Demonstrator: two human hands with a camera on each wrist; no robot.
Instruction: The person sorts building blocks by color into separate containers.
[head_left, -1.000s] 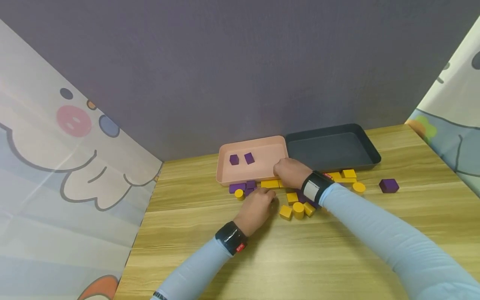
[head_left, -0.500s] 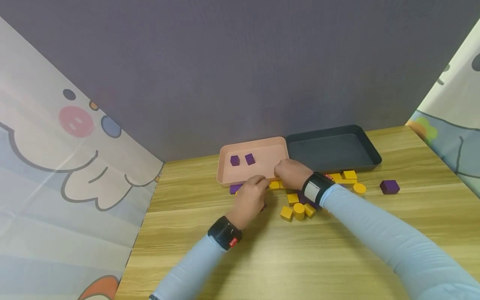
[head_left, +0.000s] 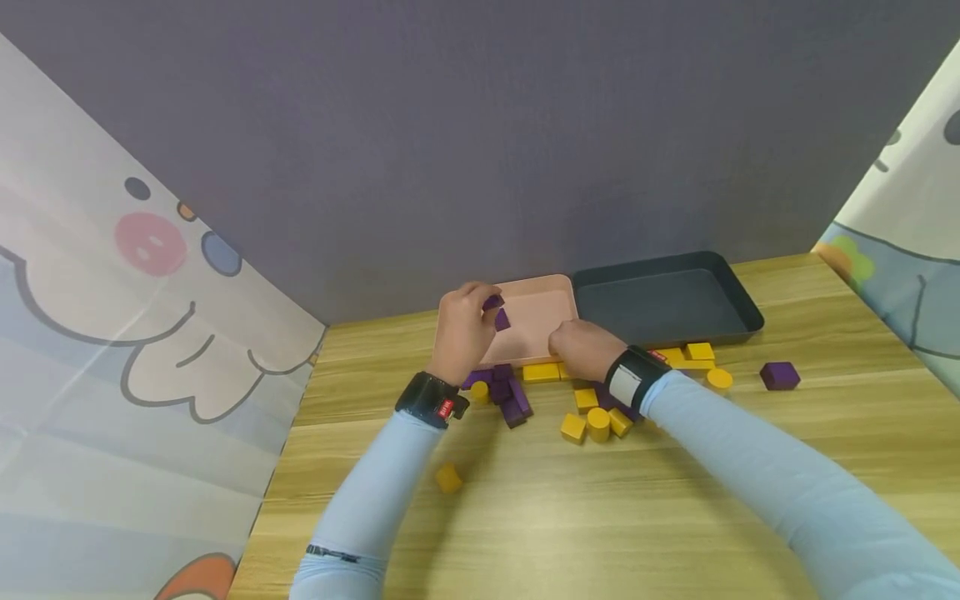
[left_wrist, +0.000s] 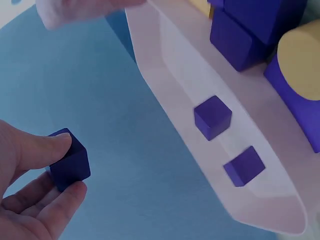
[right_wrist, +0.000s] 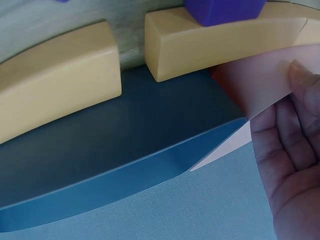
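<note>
In the head view my left hand (head_left: 460,333) is over the left part of the pink tray (head_left: 536,321). It pinches a purple block (left_wrist: 70,165) between thumb and fingers, held up off the tray floor. Two purple blocks lie in the tray in the left wrist view, one a cube (left_wrist: 213,117) and the other a smaller block (left_wrist: 245,166). My right hand (head_left: 585,346) grips the pink tray's front wall near its right corner, thumb on the outer side and fingers inside, as the right wrist view shows.
A dark tray (head_left: 660,300) stands right against the pink one. Purple blocks (head_left: 513,408) and yellow blocks (head_left: 572,428) lie in front of both trays. One yellow block (head_left: 448,477) is beside my left forearm; a purple block (head_left: 780,375) lies far right.
My left hand has moved from the blocks in front of the pink tray up over it, carrying a purple block. A yellow block now shows beside the left forearm. The right hand stays put.
</note>
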